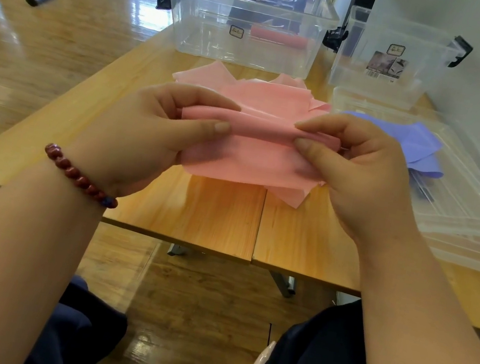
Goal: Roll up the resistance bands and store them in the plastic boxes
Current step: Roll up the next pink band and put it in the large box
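While your left hand (144,137) and right hand (359,179) roll the pink band (255,156), fingers (321,126) pinching each end, just in front of the big clear box (199,38), watch tension: uneven pull could cone it, a slack thumb could let it unroll onto the bench (212,209).

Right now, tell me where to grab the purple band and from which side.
Pinch the purple band at its bunched near end, coming from above: it lies crumpled on the clear lid, and those folds stand up, probably easiest to pinch.
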The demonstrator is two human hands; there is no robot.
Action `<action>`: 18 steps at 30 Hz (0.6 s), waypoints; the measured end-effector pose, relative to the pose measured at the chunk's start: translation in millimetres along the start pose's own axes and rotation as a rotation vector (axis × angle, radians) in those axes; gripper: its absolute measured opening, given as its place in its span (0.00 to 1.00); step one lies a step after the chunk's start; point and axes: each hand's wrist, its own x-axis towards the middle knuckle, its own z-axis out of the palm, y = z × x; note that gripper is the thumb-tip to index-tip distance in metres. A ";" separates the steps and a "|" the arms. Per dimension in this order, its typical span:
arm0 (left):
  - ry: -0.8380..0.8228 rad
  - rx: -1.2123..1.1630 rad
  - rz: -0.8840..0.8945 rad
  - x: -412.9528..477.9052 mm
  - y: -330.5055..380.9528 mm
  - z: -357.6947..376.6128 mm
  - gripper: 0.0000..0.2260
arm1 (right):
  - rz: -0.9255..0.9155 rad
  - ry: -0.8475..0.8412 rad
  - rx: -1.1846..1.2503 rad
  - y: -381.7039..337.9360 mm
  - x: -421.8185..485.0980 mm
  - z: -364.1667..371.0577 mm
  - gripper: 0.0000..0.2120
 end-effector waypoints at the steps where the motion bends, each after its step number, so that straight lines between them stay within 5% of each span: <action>1: -0.004 0.001 0.004 -0.2 0.0 0.3 0.08 | -0.003 0.014 0.022 0.4 -0.3 0.2 0.14; 8: 0.014 0.078 0.063 -1.9 2.9 1.9 0.09 | -0.005 0.022 0.155 0.6 0.5 -0.4 0.17; 18: -0.057 -0.124 -0.051 -3.2 5.9 0.1 0.13 | 0.011 -0.034 0.158 1.8 1.5 -3.0 0.12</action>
